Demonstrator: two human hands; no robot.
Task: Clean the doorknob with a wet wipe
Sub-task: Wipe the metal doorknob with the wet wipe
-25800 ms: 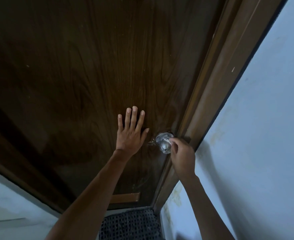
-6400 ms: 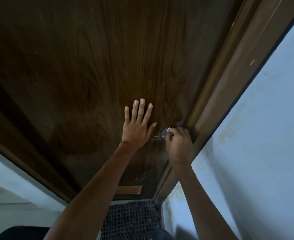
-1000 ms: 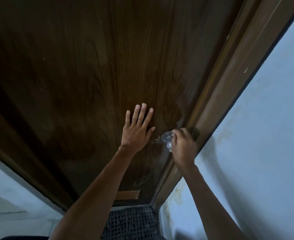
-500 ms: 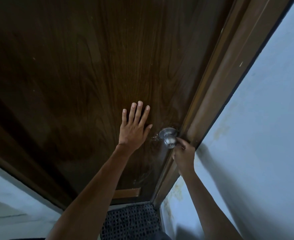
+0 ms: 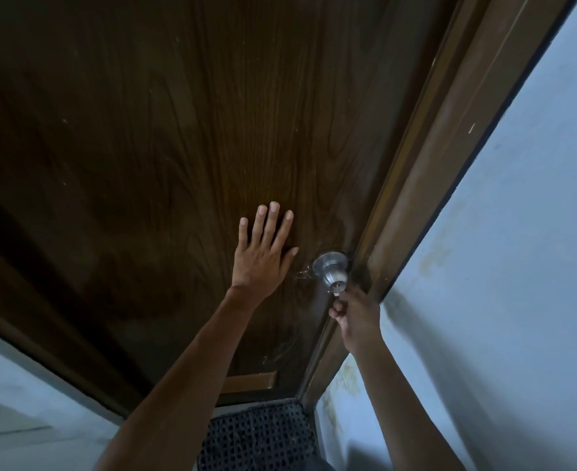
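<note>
A round silver doorknob [image 5: 332, 273] sticks out of the dark wooden door [image 5: 178, 147] near its right edge, with a keyhole on its face. My left hand [image 5: 263, 253] lies flat on the door just left of the knob, fingers straight and spread. My right hand [image 5: 355, 312] sits just below the knob with its fingers curled, pinching a small pale bit of wet wipe [image 5: 337, 295] that touches the knob's underside. Most of the wipe is hidden inside the hand.
The brown door frame [image 5: 426, 171] runs diagonally right of the knob, with a pale blue wall [image 5: 518, 266] beyond it. A dark woven mat [image 5: 256, 436] lies on the floor at the door's foot. A small metal clip or key ring [image 5: 303, 274] hangs left of the knob.
My right hand has slid off the front of the knob down to below it, so the knob's face now shows. My left hand stays flat on the door.
</note>
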